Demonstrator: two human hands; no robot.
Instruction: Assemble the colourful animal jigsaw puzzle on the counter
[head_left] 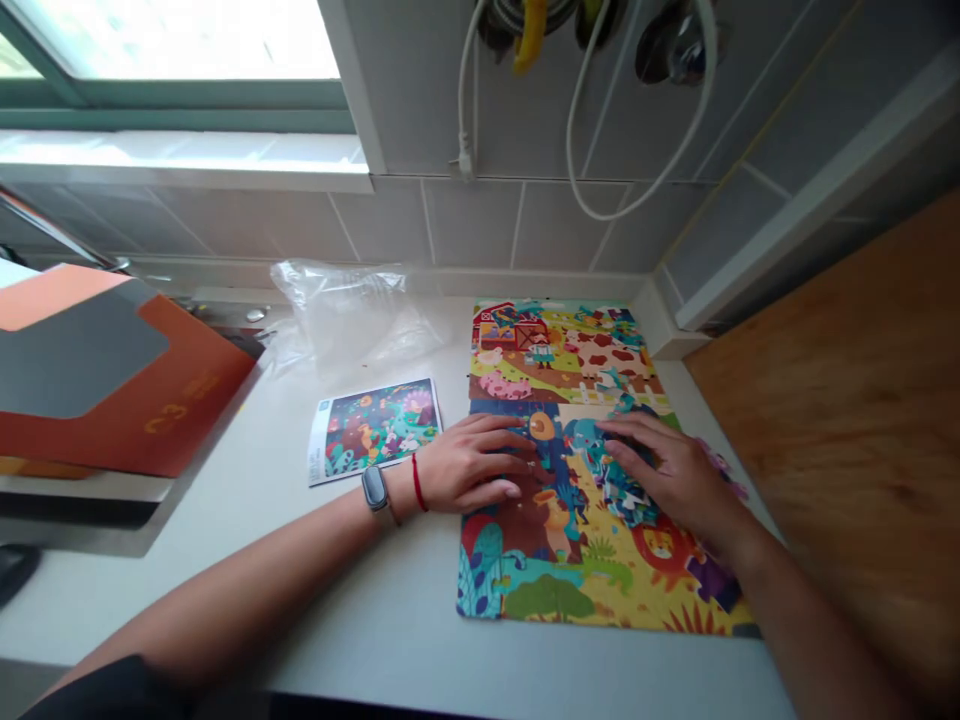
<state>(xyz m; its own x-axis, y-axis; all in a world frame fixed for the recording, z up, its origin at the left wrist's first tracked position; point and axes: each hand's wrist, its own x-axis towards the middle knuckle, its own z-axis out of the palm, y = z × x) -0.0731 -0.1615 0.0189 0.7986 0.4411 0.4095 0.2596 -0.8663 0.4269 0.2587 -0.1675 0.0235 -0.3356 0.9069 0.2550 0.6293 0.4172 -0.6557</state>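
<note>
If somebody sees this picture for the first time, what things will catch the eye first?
First the bright jigsaw puzzle on the white counter, with the left hand and the right hand lying flat on its middle. Left of it lies a small picture card, with a clear plastic bag behind it. An orange box sits at the far left.

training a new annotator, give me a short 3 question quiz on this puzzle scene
1. True or false: both hands rest on the jigsaw puzzle.
2. Which lies left of the puzzle: A) scissors B) reference picture card C) mug?
3. What is worn on the left wrist?

Key:
1. True: left hand and right hand lie flat on it.
2. B.
3. A watch and a red string bracelet.
</note>
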